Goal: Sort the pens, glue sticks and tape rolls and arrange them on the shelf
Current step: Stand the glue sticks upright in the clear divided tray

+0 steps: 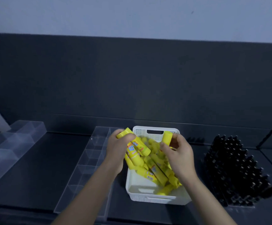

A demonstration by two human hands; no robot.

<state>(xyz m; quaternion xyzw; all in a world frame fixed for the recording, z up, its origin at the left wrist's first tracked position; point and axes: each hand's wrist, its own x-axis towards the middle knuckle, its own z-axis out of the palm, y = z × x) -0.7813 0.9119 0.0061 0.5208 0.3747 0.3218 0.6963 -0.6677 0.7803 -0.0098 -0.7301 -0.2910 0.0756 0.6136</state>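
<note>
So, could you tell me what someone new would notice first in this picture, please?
The bright yellow glue sticks heaped in the white basket at centre stand out most in the dim scene. Above it, the left hand grips a few sticks and the right hand holds one. A black block of pens stands to the right, and a clear divided tray lies to the left.

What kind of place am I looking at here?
Likely a stationery shelf, perhaps in a shop or stockroom: a white basket of yellow glue sticks, a clear divided tray beside it, and black pens massed upright.
</note>
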